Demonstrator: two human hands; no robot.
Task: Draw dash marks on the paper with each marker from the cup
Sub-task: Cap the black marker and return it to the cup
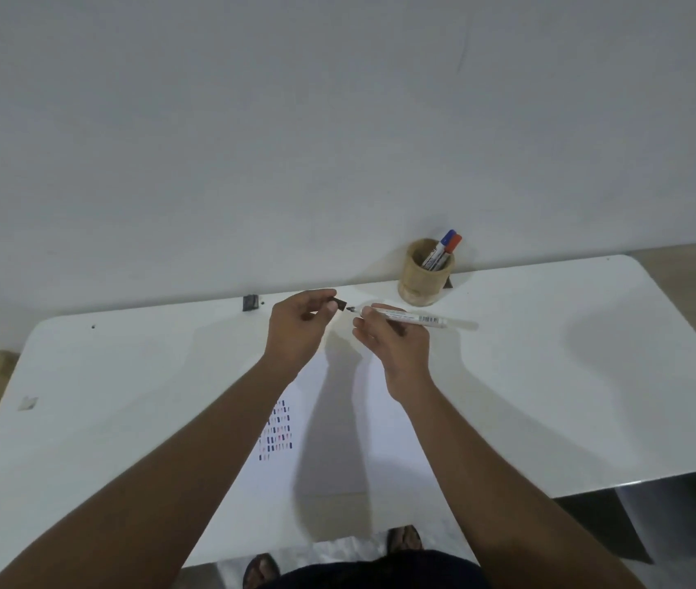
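While the wooden cup [424, 276] at the worktop [550, 376] back edge holds a blue-capped & a red-capped marker, left hand [299, 329] pinches a dark cap [340, 304], right hand [397, 346] grip grasps the uncapped marker [418, 320] above the paper [338, 440] w/ dashes

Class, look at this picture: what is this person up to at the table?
A person stands at a white table testing markers. The right hand holds a white marker with its dark tip bare, and the left hand pinches the dark cap, just clear of the tip. Whether the cap is going on or coming off cannot be told. Below the hands, the paper already carries rows of blue and red dashes. A blue-capped and a red-capped marker stand in the wooden cup by the wall.
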